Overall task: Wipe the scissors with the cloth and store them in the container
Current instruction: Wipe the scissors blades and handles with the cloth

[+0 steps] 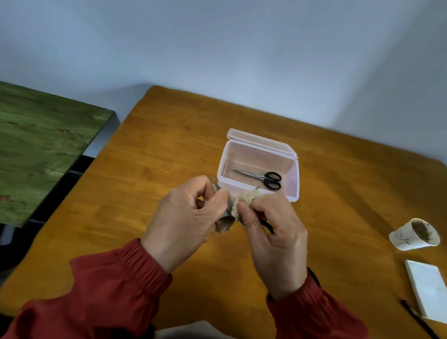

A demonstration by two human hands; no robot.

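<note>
Scissors (215, 185) under wipe: held above the worktop (166, 138), just in front of the container (292, 180), tip pointing up and to the left. Only the tip and a short stretch of blade show; the rest sits inside the cloth (237, 201).

Left hand (186, 214): fingers curled round cloth and blade. Right hand (274, 226): curled round the black handle end, thumb pressed on the cloth. Neither hand is open.

Assessment: wiping is in progress and storing is not yet done. The handle grip should hold firm while the cloth draws from pivot toward tip, never across the edge. Cloth should sit between every finger and the steel, as the bare tip lies close to the left fingers. Both faces need a pass.

Container: lid open, a second pair (259, 176) lying flat inside, with room beside it. A cup (415, 235) and notepad (432, 290) stand well apart.
</note>
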